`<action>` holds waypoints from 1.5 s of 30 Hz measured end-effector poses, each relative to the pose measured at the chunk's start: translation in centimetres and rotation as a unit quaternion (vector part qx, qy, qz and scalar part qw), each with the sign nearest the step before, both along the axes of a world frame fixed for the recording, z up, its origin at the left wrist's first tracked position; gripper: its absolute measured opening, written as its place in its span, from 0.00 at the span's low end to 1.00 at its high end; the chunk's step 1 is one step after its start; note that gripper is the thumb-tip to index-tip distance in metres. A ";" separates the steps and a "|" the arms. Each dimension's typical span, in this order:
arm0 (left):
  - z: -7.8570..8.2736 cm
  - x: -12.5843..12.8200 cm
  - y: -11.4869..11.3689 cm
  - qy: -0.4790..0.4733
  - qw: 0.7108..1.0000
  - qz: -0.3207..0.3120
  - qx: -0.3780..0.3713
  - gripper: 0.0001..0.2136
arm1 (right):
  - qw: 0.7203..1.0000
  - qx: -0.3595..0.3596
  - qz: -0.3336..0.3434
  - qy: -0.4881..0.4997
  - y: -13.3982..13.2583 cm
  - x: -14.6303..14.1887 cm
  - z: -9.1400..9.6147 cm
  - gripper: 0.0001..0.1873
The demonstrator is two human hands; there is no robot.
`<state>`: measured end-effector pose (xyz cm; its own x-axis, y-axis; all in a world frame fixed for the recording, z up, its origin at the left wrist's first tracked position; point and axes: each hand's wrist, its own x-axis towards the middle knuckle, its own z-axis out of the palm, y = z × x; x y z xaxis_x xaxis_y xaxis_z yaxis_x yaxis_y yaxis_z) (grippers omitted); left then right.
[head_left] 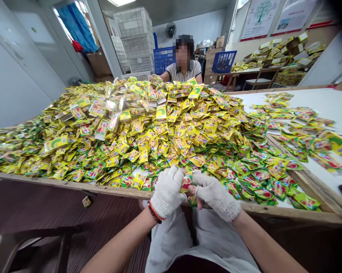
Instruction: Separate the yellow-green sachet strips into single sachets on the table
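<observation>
My left hand [168,192], in a white knit glove, is closed at the table's front edge. My right hand [216,196] wears a similar glove with bare fingertips showing, its thumb and fingers bent together. Between the two hands is a small yellow and red packet [186,182], gripped from both sides and partly hidden by the fingers. Just beyond them rises a large heap of small shiny packets [185,140] in yellow, green and red. Several flat yellow cartons [161,112] lie on top of the heap.
A wooden rim [102,188] runs along the table's front. More cartons [340,144] lie on the white tabletop at right. Across the heap sits a person [184,74]. One packet [86,201] is on the floor near a dark stool [46,235]. White crates [134,38] stand behind.
</observation>
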<state>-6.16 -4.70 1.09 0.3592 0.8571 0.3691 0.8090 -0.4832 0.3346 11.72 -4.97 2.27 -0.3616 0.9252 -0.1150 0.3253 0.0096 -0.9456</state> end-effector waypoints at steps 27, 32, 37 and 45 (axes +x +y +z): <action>-1.0 2.1 0.9 -0.100 0.981 -0.055 -0.154 0.08 | 0.960 0.179 -0.094 -0.193 2.6 6.3 -1.9 0.12; -1.3 -0.1 2.0 -0.352 0.895 0.007 -0.274 0.09 | 0.909 0.239 0.068 -0.334 0.4 7.1 -2.2 0.21; -2.5 -0.6 2.2 -0.464 0.820 0.030 -0.334 0.18 | 0.885 0.276 0.091 -0.365 -0.7 7.8 -2.4 0.10; -2.8 1.0 2.1 -0.415 0.860 0.042 -0.294 0.10 | 0.941 0.262 -0.096 -0.190 1.0 6.1 -1.5 0.10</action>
<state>-5.19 -2.59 -1.67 0.1091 0.9933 -0.0378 0.1965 0.0157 0.9804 17.81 -4.01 0.75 -0.2078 0.9347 0.2885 0.6826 0.3498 -0.6416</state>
